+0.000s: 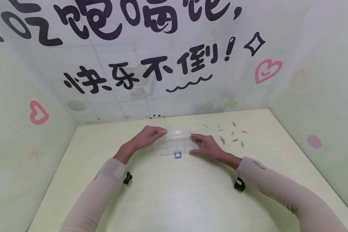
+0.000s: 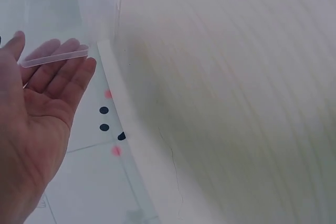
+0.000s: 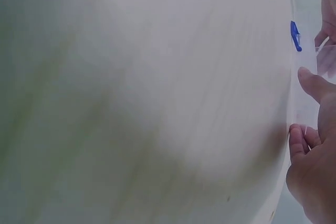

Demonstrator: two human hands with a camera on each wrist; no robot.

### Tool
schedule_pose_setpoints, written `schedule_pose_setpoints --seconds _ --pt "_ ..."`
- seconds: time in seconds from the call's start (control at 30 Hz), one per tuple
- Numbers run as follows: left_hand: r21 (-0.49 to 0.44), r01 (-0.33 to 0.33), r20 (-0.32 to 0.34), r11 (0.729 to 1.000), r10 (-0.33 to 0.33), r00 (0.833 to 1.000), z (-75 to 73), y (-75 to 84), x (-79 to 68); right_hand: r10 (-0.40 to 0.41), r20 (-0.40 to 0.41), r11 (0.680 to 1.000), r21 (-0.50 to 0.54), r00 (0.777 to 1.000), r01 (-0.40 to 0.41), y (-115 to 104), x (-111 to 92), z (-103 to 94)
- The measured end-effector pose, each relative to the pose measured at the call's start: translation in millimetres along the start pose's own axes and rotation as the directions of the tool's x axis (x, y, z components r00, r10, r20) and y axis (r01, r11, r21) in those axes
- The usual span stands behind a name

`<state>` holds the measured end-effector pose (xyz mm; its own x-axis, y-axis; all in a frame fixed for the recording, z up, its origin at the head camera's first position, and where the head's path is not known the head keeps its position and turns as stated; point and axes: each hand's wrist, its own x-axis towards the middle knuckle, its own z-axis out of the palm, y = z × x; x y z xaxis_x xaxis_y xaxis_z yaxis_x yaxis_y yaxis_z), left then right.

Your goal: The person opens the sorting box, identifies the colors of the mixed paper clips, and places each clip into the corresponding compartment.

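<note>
A clear plastic compartment box [image 1: 174, 145] lies on the table between both hands, with a blue latch [image 1: 178, 155] at its near edge. Its see-through lid [image 2: 58, 56] stands raised at the back. My left hand [image 1: 147, 138] holds that lid by its left end, with the fingers behind the clear plastic in the left wrist view. On the other side, my right hand [image 1: 207, 146] grips the box's right end. The right wrist view shows the thumb [image 3: 311, 81] along the near side and curled fingers at the end.
Several coloured paper clips [image 1: 232, 133] are scattered on the table [image 1: 168, 193] to the right of the box. A wall [image 1: 150, 103] with black lettering rises behind the table's far edge, and side walls stand left and right.
</note>
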<state>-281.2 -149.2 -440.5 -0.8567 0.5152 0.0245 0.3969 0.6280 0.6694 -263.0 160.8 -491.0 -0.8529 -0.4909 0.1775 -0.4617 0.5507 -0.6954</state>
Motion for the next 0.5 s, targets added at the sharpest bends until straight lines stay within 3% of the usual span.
schedule_pose_setpoints --seconds 0.27,0.37,0.5 --pt "0.113 -0.026 -0.146 0.993 0.042 0.988 0.4 -9.7 13.3 0.002 -0.019 1.0 -0.019 1.0 -0.003 -2.6 -2.1 1.0" --pt "0.167 -0.01 -0.163 0.986 0.037 0.986 1.0 -13.7 15.7 0.001 -0.03 1.0 -0.026 1.0 -0.002 -2.4 -2.3 1.1" --pt "0.265 -0.01 -0.134 0.964 0.047 0.99 2.4 -18.8 15.7 -0.011 -0.043 0.999 -0.041 0.999 0.009 -1.4 -2.5 1.0"
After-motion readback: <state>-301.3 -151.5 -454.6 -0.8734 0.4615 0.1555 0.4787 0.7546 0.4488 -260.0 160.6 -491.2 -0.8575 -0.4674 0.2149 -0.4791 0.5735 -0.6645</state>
